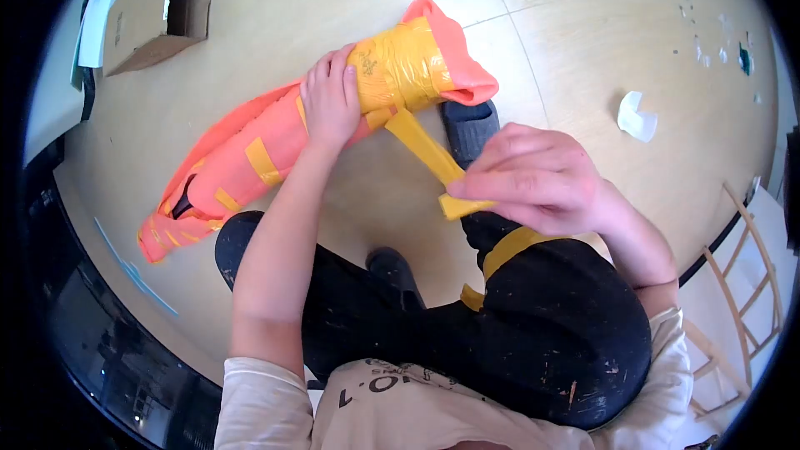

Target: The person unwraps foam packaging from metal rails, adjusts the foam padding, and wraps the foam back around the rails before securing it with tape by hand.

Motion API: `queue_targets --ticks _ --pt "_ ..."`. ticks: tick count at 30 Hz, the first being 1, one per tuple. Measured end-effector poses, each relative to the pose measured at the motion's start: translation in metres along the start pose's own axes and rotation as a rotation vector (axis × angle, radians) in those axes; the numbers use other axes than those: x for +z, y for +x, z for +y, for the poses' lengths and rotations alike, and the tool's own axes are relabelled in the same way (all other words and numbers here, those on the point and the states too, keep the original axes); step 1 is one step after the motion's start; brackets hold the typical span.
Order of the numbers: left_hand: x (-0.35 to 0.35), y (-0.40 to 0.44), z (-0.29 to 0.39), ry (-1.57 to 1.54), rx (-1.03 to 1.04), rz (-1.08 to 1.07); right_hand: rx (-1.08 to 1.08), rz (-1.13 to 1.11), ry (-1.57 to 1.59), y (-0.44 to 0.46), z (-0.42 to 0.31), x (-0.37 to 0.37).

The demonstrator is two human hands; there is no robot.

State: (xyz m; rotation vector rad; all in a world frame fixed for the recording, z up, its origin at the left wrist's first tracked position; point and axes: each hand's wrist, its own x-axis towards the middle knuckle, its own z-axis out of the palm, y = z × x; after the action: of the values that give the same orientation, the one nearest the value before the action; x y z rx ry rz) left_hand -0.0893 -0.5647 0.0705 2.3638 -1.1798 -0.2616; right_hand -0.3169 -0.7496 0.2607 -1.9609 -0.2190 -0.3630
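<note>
A long bundle wrapped in orange sheet material [279, 146] lies at a slant on the floor. Wide yellow tape [404, 62] is wound around its thicker upper end, and shorter yellow pieces cross its length. My left hand [332, 100] grips the bundle from above, just below the wound tape. A strip of yellow tape [423, 146] runs from the bundle to my right hand [533, 179], which pinches it between thumb and fingers. The strip's lower end is folded below my fingertips. What lies inside the bundle is mostly hidden; a dark part [184, 197] shows near its narrow end.
An open cardboard box [158, 17] stands at the upper left. A white curved scrap [637, 117] and small bits lie on the right floor. Yellow tape [517, 246] lies across my knee. Wooden frames [746, 283] stand at right, a dark glossy surface [108, 342] at lower left.
</note>
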Motion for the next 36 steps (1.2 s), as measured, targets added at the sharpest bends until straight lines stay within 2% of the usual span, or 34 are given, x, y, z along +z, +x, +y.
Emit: queue_targets --ticks 3,5,8,12,13,15,16,18,20,22,26,28,30,32,34,36 --pt "0.006 0.006 -0.011 0.007 -0.051 -0.070 0.100 -0.105 0.217 -0.013 -0.013 -0.002" --pt "0.001 0.014 -0.015 -0.012 -0.052 -0.107 0.049 -0.105 0.417 -0.010 -0.034 -0.007" --pt "0.000 0.016 -0.024 -0.036 -0.049 -0.171 -0.019 -0.135 0.491 0.000 -0.049 -0.023" --pt "-0.006 0.021 -0.020 0.002 -0.012 -0.154 -0.060 0.008 0.371 0.019 -0.043 -0.038" --pt "-0.018 0.022 -0.007 -0.004 -0.015 -0.154 -0.058 -0.095 0.381 0.025 -0.044 -0.038" --pt "-0.036 0.022 0.027 -0.002 0.386 -0.062 -0.043 -0.232 0.413 0.029 -0.044 -0.030" --pt "-0.034 0.017 0.046 -0.003 0.386 -0.060 -0.042 -0.234 0.411 0.024 -0.044 -0.023" --pt "-0.030 0.010 0.075 0.135 0.497 -0.259 -0.048 -0.316 0.498 0.018 -0.044 -0.006" --pt "-0.011 0.006 0.071 0.185 0.468 -0.258 -0.051 -0.372 0.519 0.021 -0.046 0.000" --pt "-0.002 0.007 0.068 0.226 0.440 -0.263 -0.056 -0.525 0.541 0.028 -0.050 -0.002" --pt "-0.002 0.006 0.067 0.282 0.426 -0.354 -0.243 -0.643 0.863 0.044 -0.065 -0.013" --pt "-0.006 0.009 0.066 0.337 0.425 -0.376 -0.252 -0.633 0.886 0.050 -0.069 -0.024" --pt "-0.001 0.006 0.064 0.430 0.464 -0.370 -0.102 -0.297 0.800 0.051 -0.063 -0.039" --pt "-0.016 0.009 0.068 0.392 0.453 -0.398 0.037 0.009 0.658 0.040 -0.049 -0.049" --pt "-0.028 0.012 0.079 0.338 0.453 -0.452 0.145 0.220 0.577 0.032 -0.033 -0.052" --pt "-0.044 0.017 0.095 -0.873 -0.026 -0.376 0.235 0.335 0.587 0.036 -0.021 -0.050"
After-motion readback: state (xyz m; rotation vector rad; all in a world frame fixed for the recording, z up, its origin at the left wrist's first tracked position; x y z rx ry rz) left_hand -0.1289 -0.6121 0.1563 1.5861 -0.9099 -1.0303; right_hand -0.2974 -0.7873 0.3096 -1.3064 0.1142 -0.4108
